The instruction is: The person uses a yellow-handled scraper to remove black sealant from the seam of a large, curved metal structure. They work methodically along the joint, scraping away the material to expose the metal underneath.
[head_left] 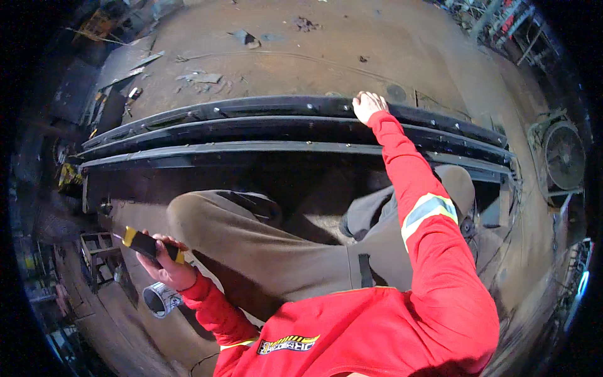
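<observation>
My left hand [166,264] is wrapped round a black and yellow boxy hand tool [148,245], held out beside my left knee. A small tip sticks out of its far end; its exact kind is hard to make out. My right arm reaches forward, and my right hand [369,107] grips the far edge of a long dark metal beam [270,122], fingers curled over it. The beam lies crosswise in front of my legs, with parallel ridges and several small bolts or studs along its length. My fingertips on the far side are partly hidden.
A round metal cylinder [162,300] stands below my left hand, near a small metal stand [100,251]. Scraps [201,78] litter the brown floor beyond the beam. A large round fan [563,154] stands at the right, and cluttered metalwork [502,25] fills the far right.
</observation>
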